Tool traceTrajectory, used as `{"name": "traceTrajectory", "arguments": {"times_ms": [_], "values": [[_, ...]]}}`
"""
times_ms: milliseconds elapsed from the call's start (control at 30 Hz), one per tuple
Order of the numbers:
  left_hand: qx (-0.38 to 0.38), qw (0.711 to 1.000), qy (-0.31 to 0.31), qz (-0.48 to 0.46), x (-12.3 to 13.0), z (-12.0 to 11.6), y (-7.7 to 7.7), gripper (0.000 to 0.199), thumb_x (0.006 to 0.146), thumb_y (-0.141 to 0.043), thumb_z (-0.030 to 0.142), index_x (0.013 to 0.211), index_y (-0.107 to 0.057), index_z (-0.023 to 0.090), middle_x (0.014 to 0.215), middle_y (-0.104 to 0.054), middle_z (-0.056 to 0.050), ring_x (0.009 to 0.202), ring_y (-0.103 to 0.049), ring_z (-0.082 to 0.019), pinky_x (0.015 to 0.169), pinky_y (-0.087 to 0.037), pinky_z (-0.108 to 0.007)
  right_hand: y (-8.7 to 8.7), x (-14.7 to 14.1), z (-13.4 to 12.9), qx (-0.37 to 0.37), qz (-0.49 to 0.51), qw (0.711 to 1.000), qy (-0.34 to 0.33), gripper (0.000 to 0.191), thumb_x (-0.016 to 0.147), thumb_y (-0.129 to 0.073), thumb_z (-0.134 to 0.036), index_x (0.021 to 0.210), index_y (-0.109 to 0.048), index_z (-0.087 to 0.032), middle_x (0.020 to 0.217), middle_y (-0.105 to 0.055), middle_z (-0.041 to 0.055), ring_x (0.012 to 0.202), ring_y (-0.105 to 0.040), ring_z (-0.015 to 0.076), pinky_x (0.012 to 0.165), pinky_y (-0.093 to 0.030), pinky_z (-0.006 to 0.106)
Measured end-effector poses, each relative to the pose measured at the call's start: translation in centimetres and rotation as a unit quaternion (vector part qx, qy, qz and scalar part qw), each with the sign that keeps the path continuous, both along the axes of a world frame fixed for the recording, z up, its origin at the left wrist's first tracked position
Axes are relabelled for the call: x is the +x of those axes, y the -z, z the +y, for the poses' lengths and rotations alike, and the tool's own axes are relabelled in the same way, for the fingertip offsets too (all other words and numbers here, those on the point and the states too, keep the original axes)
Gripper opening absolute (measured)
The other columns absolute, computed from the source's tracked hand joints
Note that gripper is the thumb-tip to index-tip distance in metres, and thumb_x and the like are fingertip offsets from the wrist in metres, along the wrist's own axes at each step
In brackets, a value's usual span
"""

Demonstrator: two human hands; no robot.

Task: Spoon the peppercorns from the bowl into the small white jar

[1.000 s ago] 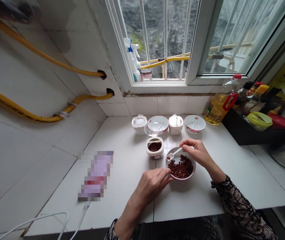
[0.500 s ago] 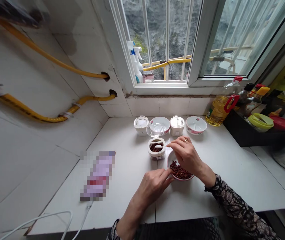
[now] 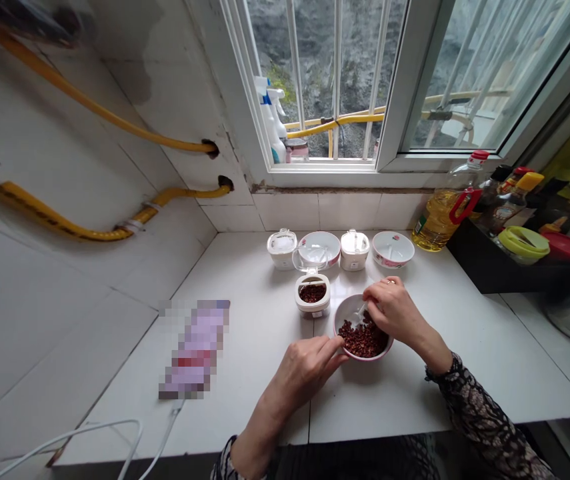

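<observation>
My left hand (image 3: 315, 360) grips the near left rim of a white bowl (image 3: 347, 309) with a pink edge. Reddish-brown peppercorn-like grains (image 3: 363, 339) lie in the bowl. Over its right side, my right hand (image 3: 395, 308) pinches a small white spoon (image 3: 361, 312), whose bowl end dips down among the grains. Just left and behind stands a seasoning jar (image 3: 313, 307), its clear lid raised, filled with the same dark red grains. My right fingers hide part of the spoon's handle.
Behind the jar stand two white-lidded jars (image 3: 282, 249) (image 3: 355, 250) and two flowered bowls (image 3: 332, 243) (image 3: 393, 251). An oil bottle (image 3: 437, 217) and a black rack (image 3: 479, 263) of condiments occupy the right. A blurred purple object (image 3: 199, 347) with a white cable (image 3: 172, 427) lies left.
My right hand has moved right and down, bringing the spoon from the open jar into the bowl. My left hand has stayed at the bowl's rim.
</observation>
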State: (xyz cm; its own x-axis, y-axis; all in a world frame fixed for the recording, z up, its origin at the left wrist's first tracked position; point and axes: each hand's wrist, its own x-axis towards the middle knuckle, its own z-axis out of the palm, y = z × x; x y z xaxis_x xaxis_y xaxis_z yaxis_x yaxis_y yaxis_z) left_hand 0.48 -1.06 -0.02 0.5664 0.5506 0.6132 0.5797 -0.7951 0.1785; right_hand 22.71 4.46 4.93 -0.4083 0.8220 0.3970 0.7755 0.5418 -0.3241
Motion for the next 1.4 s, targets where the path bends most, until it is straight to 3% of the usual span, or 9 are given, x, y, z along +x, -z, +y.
{"name": "traceTrajectory", "arguments": {"times_ms": [133,267,467,600,733,900,967,1233,1400], "values": [[-0.003,1.000,-0.001,0.001,-0.1,0.0,0.1,0.026,0.107,-0.039,0.032,0.100,-0.058,0.016,0.067,-0.063,0.001,0.054,-0.061,-0.014,0.047,-0.042,-0.025,0.3,-0.9,-0.2,-0.060,0.064,0.996,-0.025,0.021,0.081,-0.048,-0.007,0.075,-0.064,-0.020,0.075,-0.073,0.0019,0.068,-0.061,0.0164,0.087,-0.038,0.036],[0.000,1.000,-0.001,-0.002,-0.1,0.0,0.0,0.028,0.107,-0.037,0.034,0.100,-0.058,0.016,0.067,-0.062,0.001,0.053,-0.060,-0.013,0.047,-0.042,-0.025,-0.2,-0.5,-0.1,-0.090,0.133,0.987,0.016,0.021,0.079,-0.049,-0.012,0.073,-0.066,-0.022,0.075,-0.074,0.0013,0.075,-0.064,0.0180,0.087,-0.041,0.035],[0.005,1.000,0.001,-0.005,0.0,0.1,0.0,0.030,0.108,-0.034,0.034,0.099,-0.057,0.016,0.065,-0.062,0.001,0.052,-0.059,-0.013,0.046,-0.041,-0.025,-0.5,0.3,0.1,-0.184,0.234,0.953,0.059,0.020,0.075,-0.048,-0.021,0.071,-0.067,-0.021,0.066,-0.068,0.0005,0.065,-0.060,0.0167,0.067,-0.045,0.029],[0.009,1.000,-0.003,-0.006,0.0,0.0,-0.1,0.031,0.108,-0.034,0.035,0.100,-0.057,0.016,0.065,-0.062,0.002,0.051,-0.059,-0.013,0.046,-0.041,-0.024,-0.2,0.4,0.3,-0.226,0.276,0.932,0.067,0.018,0.073,-0.049,-0.024,0.070,-0.067,-0.020,0.065,-0.065,-0.0002,0.066,-0.060,0.0168,0.066,-0.046,0.028],[0.001,1.000,-0.004,0.000,0.0,0.0,-0.2,0.031,0.108,-0.034,0.034,0.100,-0.058,0.016,0.066,-0.062,0.001,0.052,-0.059,-0.012,0.047,-0.042,-0.024,0.1,0.5,0.4,-0.195,0.245,0.947,0.072,0.020,0.075,-0.048,-0.023,0.071,-0.067,-0.020,0.066,-0.066,0.0003,0.064,-0.060,0.0172,0.066,-0.046,0.029],[0.013,1.000,-0.004,-0.005,0.0,0.0,-0.1,0.031,0.108,-0.034,0.035,0.101,-0.058,0.016,0.065,-0.062,0.001,0.051,-0.058,-0.014,0.045,-0.041,-0.025,0.6,0.0,0.2,-0.059,0.126,0.988,0.062,0.020,0.080,-0.049,-0.014,0.074,-0.067,-0.021,0.073,-0.073,0.0027,0.072,-0.064,0.0187,0.089,-0.040,0.040],[0.011,1.000,-0.005,-0.002,0.0,0.1,0.0,0.031,0.108,-0.035,0.035,0.101,-0.058,0.016,0.066,-0.062,0.001,0.052,-0.059,-0.014,0.046,-0.041,-0.025,0.8,-0.4,0.1,-0.042,0.096,0.993,0.051,0.020,0.080,-0.049,-0.011,0.076,-0.067,-0.020,0.076,-0.074,0.0034,0.074,-0.064,0.0188,0.092,-0.038,0.042],[-0.001,1.000,-0.002,0.000,-0.1,0.0,0.1,0.028,0.107,-0.037,0.033,0.099,-0.058,0.017,0.066,-0.061,0.001,0.053,-0.060,-0.013,0.048,-0.043,-0.023,0.7,-1.0,-0.1,-0.115,0.159,0.980,0.027,0.021,0.078,-0.049,-0.012,0.073,-0.067,-0.020,0.074,-0.074,0.0013,0.072,-0.065,0.0176,0.087,-0.044,0.036],[-0.002,1.000,-0.002,-0.002,-0.1,0.0,0.2,0.027,0.107,-0.038,0.034,0.100,-0.058,0.016,0.066,-0.062,0.001,0.053,-0.060,-0.013,0.048,-0.043,-0.023,0.4,-0.7,-0.1,-0.180,0.250,0.951,0.031,0.020,0.075,-0.048,-0.017,0.071,-0.068,-0.020,0.066,-0.069,0.0003,0.062,-0.061,0.0156,0.064,-0.048,0.027]]}}
